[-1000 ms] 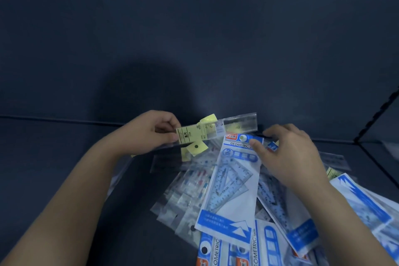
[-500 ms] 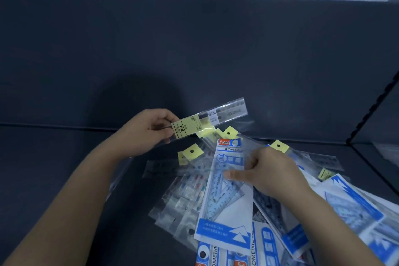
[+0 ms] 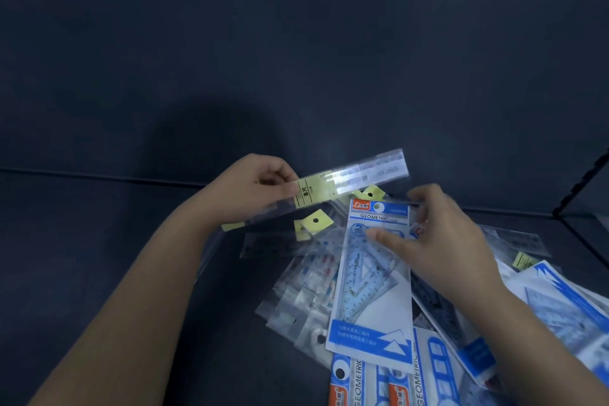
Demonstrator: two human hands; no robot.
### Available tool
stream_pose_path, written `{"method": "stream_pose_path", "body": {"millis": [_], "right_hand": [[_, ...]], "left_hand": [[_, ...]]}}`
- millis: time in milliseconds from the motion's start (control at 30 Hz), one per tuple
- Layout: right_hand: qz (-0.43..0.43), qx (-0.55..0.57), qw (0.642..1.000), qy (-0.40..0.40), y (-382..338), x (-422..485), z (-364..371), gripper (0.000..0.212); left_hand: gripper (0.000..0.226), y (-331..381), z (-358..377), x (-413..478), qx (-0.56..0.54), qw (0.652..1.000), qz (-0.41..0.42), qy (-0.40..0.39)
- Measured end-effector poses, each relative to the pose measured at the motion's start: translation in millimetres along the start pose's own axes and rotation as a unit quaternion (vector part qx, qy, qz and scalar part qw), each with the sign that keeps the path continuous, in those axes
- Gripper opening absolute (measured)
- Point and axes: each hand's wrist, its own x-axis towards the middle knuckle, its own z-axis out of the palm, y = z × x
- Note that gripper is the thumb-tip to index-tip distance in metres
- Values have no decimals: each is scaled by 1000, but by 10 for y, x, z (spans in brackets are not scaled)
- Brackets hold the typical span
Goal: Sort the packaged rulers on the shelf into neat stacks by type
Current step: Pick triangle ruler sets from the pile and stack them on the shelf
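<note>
My left hand point(image 3: 253, 189) grips a clear straight ruler pack with a yellow label point(image 3: 354, 176), held above the dark shelf and slanting up to the right. Below it lies a jumbled pile of packs. On top of the pile lies a blue-and-white "GEOMETRIC" set-square pack point(image 3: 374, 283). My right hand point(image 3: 441, 241) rests over that pack's upper right part, thumb on its face, fingers spread near its top edge. More clear ruler packs with yellow tags point(image 3: 314, 222) lie under and left of it.
The dark shelf floor point(image 3: 99, 241) stretches bare to the left, with its back wall point(image 3: 296, 59) behind. Further blue geometric packs point(image 3: 566, 303) spread to the right and bottom. A black wire divider point(image 3: 580, 184) rises at the right edge.
My left hand has lifted the yellow-label ruler pack slightly higher. My right hand has shifted from the yellow-tagged packs onto the upper part of the geometric pack, fingers now spread.
</note>
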Motion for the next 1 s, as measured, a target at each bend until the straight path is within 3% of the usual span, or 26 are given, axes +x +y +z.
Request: {"method": "stream_pose_path", "body": {"millis": [100, 200, 300, 500, 633, 700, 800, 900, 1000], "right_hand": [[-80, 6, 997, 17, -12, 10, 67, 46], [-158, 7, 986, -53, -122, 5, 153, 33], [-232, -55, 963, -122, -294, 67, 288, 37], [-292, -115, 925, -212, -771, 295, 574, 41], [-278, -93, 921, -256, -998, 355, 582, 19], [-267, -67, 932, -237, -1036, 369, 462, 12], [-256, -42, 957, -130, -970, 356, 121, 2], [-178, -11, 982, -57, -782, 279, -227, 6], [-69, 89, 994, -3, -551, 151, -465, 13]], "left_hand": [[8, -10, -94, -17, -20, 1000, -8, 13], [9, -30, -188, -46, -30, 999, -6, 30], [11, -34, -214, -48, -31, 999, -3, 32], [9, 15, -193, -83, -28, 999, 13, 14], [8, 17, -203, -106, -20, 999, 21, 14], [9, 34, -208, -119, -35, 999, 36, 20], [12, 80, -245, -123, -118, 989, 59, 63], [10, 127, -262, -126, -179, 978, 67, 82], [9, 198, -183, -130, -210, 975, 56, 37]]}}
